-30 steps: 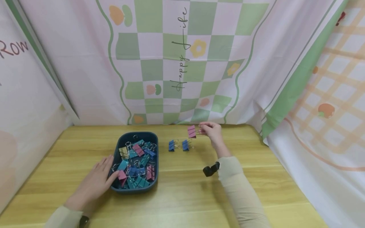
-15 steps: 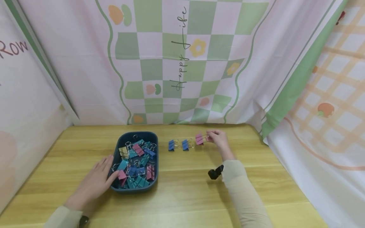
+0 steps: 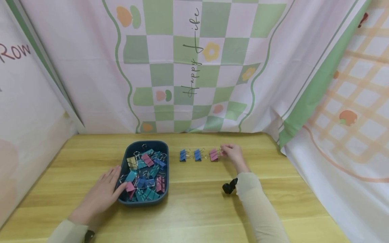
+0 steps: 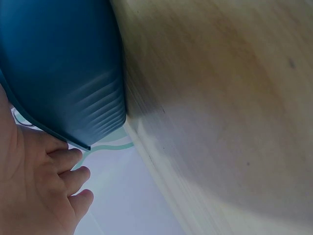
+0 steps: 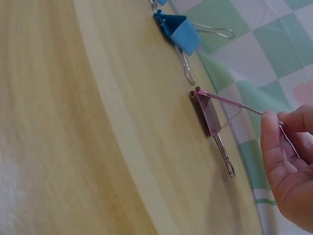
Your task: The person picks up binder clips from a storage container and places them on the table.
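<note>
In the head view, my right hand [image 3: 234, 156] pinches one wire handle of a pink binder clip [image 3: 214, 155]. The right wrist view has thumb and fingertips on that handle, with the clip's pink body [image 5: 209, 115] at the tabletop and its other handle pointing down. Two blue binder clips [image 3: 198, 155] [image 3: 182, 155] stand in a row to its left. A dark blue bin [image 3: 165, 148] holds several teal, blue, pink and yellow binder clips. Against its left side rests my left hand [image 3: 101, 192], fingers extended and thumb over the rim. The bin's outer wall [image 4: 63, 58] fills the upper left of the left wrist view.
Everything stands on a wood-grain table [image 3: 194, 209]. A checkered green and white curtain [image 3: 194, 67] hangs along its back edge, close behind the clips. More printed cloth [image 3: 343, 135] hangs on the right, and a white cloth [image 3: 30, 101] on the left.
My right hand has carried the pink binder clip to the right and down, into line with the two blue ones. My left hand and the bin have stayed put.
</note>
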Tool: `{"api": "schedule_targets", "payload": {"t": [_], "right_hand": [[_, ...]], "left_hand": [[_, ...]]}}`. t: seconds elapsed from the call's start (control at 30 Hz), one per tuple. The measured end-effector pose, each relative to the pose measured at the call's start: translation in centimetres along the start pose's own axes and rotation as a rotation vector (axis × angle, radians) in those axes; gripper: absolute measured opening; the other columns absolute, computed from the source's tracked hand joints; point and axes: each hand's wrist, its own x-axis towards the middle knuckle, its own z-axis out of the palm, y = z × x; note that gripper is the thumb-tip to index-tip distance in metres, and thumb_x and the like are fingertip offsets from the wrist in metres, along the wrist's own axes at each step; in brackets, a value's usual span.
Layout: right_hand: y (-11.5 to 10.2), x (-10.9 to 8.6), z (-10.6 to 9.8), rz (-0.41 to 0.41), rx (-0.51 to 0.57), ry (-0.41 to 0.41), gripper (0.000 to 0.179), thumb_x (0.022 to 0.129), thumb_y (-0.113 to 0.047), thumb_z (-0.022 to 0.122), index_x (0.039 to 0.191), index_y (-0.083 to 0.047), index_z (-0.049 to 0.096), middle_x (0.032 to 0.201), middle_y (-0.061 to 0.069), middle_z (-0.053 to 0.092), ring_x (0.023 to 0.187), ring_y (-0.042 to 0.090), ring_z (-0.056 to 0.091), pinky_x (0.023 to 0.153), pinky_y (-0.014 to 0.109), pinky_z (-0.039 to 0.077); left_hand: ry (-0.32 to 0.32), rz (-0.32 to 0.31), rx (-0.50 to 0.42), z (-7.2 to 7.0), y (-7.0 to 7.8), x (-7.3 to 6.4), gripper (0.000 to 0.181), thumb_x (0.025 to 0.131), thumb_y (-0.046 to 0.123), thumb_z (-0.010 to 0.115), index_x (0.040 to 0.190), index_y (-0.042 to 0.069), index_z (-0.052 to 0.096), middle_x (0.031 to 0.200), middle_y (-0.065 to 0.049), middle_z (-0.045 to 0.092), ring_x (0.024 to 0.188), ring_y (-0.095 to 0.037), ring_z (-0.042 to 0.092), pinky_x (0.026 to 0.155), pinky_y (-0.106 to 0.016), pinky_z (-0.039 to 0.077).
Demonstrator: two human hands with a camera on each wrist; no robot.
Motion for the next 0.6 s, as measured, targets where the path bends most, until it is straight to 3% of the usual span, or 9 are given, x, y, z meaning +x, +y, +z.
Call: {"api": "schedule_targets", "payload": {"t": [0.6], "right_hand": [[0.4,0.48,0.04,0.012,-0.005,-0.001,0.03,0.092,-0.005,0.054,0.117,0.011,0.054,0.107,0.026,0.059,0.073,0.015,0.063,0.078,0.031,0.052]], "left_hand": [[0.013,0.016,-0.001,0.01,0.07,-0.01,0.074,0.097,0.047,0.035,0.139,-0.012,0.024,0.144,-0.029,0.022,0.13,-0.047,0.02,0.104,-0.057,0.017]]}}
